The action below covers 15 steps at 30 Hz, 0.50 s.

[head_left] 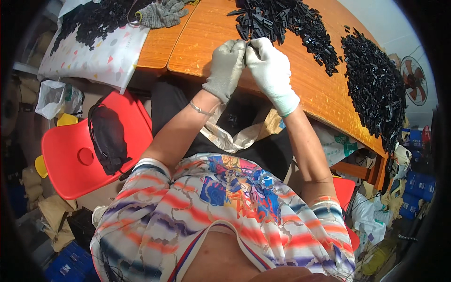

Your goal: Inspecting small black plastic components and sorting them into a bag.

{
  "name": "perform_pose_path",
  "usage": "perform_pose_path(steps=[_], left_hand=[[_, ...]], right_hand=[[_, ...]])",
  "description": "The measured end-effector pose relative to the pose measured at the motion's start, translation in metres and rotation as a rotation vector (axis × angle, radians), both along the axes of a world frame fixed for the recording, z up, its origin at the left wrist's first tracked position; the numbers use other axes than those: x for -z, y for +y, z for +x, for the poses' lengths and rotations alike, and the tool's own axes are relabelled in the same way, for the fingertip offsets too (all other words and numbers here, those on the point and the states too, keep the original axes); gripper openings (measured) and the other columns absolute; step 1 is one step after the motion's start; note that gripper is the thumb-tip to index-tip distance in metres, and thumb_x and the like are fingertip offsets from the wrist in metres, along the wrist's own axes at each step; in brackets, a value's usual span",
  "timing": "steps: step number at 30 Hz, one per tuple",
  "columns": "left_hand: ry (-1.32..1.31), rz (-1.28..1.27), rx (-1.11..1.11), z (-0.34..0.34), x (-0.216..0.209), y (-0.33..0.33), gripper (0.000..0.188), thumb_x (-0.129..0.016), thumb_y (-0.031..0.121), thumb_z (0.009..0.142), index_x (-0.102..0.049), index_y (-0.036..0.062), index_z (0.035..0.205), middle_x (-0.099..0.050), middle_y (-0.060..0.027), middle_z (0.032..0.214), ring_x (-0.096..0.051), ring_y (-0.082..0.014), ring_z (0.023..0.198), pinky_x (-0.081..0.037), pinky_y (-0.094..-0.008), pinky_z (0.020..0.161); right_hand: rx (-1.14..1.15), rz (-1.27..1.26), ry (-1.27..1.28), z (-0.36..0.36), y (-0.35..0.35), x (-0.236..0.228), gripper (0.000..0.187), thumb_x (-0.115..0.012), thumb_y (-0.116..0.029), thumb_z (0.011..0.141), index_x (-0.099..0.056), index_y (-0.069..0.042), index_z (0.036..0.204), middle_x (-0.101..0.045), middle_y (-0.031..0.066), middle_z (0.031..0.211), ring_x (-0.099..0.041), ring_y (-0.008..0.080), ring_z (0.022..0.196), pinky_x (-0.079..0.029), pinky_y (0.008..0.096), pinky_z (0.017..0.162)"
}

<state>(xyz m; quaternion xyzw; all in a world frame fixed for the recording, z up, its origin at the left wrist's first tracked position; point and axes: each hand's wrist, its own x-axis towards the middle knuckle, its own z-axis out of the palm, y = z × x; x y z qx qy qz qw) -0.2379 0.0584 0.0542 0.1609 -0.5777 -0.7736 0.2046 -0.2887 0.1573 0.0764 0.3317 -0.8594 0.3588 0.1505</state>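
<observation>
Stretching away in front of the person, a glossy orange-brown wooden table [312, 91] shows streaky grain and a scuffed, yellowed edge. With the hands as the middle of the dial, a red moulded-plastic chair [58, 160] with a round hole stands at eight o'clock. Between three and four, a broad heap of glinting black plastic pieces [376, 87] lies thick and jumbled. A looser drift of flat, elongated black plastic pieces [265, 21] runs from twelve round to three, its nearest bits just beyond the fingertips. At six, a crumpled off-white sack [230, 141] gapes between the knees; a limp black fabric bag [110, 141] slumps on the chair.

I see the left hand [224, 68] in a smooth greyish glove, the right hand [272, 70] in a white one with a ribbed, pale green cuff. Both are narrowed, fingers curled, thumbs close together. Between their tips sits a small dark plastic piece [247, 45], pinched at the meeting point and mostly covered, so I cannot tell its full shape.
</observation>
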Motion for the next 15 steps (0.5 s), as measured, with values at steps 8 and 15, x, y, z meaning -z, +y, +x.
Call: perform_pose_path(steps=[8, 15], left_hand=[[-0.062, 0.009, 0.328, 0.018, -0.015, -0.009, 0.027, -0.049, 0.024, 0.099, -0.053, 0.0016, 0.113, -0.055, 0.0006, 0.074, -0.047, -0.0036, 0.057, -0.04, -0.0163, 0.052], [0.104, 0.252, 0.423, 0.042, -0.001, 0.003, 0.04, -0.057, 0.024, 0.095, -0.046, 0.0021, 0.127, -0.058, -0.0002, 0.085, -0.05, -0.003, 0.066, -0.036, -0.0122, 0.054]], right_hand=[[-0.116, -0.421, -0.73, -0.008, 0.031, -0.018, 0.028, -0.062, -0.023, 0.09, -0.066, -0.001, 0.106, -0.064, 0.0008, 0.084, -0.056, 0.0075, 0.07, -0.046, 0.0217, 0.064], [-0.371, -0.528, -1.165, 0.016, 0.052, -0.008, 0.033, -0.059, -0.025, 0.091, -0.063, -0.002, 0.115, -0.06, 0.0001, 0.088, -0.053, 0.0059, 0.074, -0.04, 0.0191, 0.064]])
